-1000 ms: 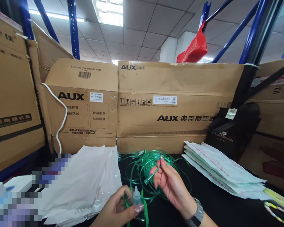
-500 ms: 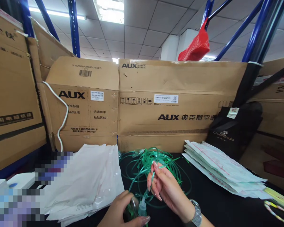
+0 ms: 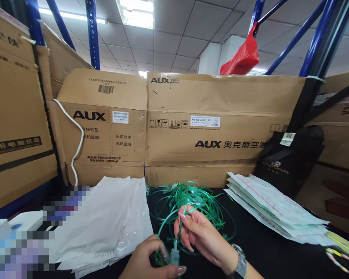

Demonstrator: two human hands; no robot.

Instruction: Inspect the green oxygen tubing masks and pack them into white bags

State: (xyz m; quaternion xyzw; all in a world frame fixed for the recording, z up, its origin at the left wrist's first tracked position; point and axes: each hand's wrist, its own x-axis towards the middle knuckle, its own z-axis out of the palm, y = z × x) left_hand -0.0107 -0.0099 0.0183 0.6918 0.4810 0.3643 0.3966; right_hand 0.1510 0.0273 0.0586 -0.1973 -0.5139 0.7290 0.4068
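Observation:
Low in the middle, my left hand is closed around a pale translucent connector with clear and green plastic beside it. Its thumb and fingers hide much of that piece. Green tubing runs up from the connector into my right hand, which pinches it between thumb and forefinger; the other fingers are curled. Just behind both hands lies a tangled heap of clear green tubing on the black surface. One loop of tube arches from the right hand's fingertips down to the left hand.
White plastic bags lie stacked at the left. Flat paper-like packets are piled at the right, near a beaded loop. Cardboard boxes wall off the back, with a black bag at the right.
My right hand has come slightly down and left, closer to the connector, still pinching the tubing. My left hand has stayed in nearly the same place.

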